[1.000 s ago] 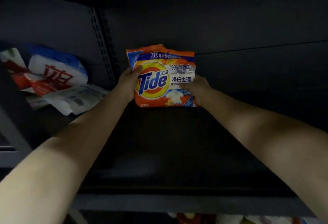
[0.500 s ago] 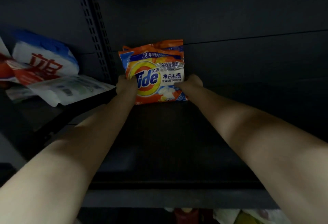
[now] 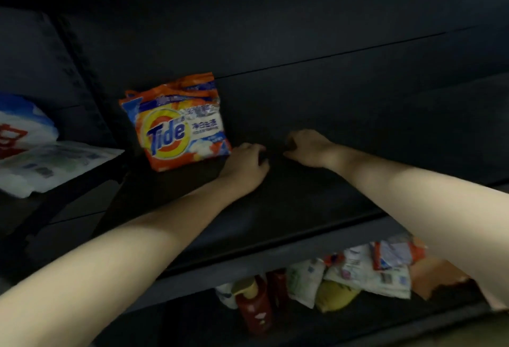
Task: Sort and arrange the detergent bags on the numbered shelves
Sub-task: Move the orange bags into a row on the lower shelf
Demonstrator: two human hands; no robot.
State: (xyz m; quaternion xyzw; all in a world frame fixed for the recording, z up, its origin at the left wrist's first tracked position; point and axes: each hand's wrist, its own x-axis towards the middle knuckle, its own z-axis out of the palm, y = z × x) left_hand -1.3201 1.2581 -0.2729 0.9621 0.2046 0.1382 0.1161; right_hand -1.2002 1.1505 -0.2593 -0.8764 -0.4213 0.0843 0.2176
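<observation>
One orange Tide detergent bag [image 3: 177,123] stood upright at the far left of a dark shelf [image 3: 316,209], leaning back toward the shelf's rear wall. Nothing held it. Two bare hands lay on the shelf to its right. The left hand [image 3: 246,165] was just beside the bag's lower right corner, fingers loosely curled and holding nothing; whether it touched the bag could not be told. The right hand [image 3: 308,148] sat a little further right, apart from the bag, its fingers also loosely curled and empty.

The placing of this bag looked finished, judging by its free stance. The next move would likely call for fetching another bag to set beside it.

On a neighbouring shelf to the left were two bags: one blue and white bag [image 3: 23,123] standing, one pale bag [image 3: 52,165] lying flat. Below the near edge lay a jumbled pile of packets [image 3: 358,272], too blurred to count.
</observation>
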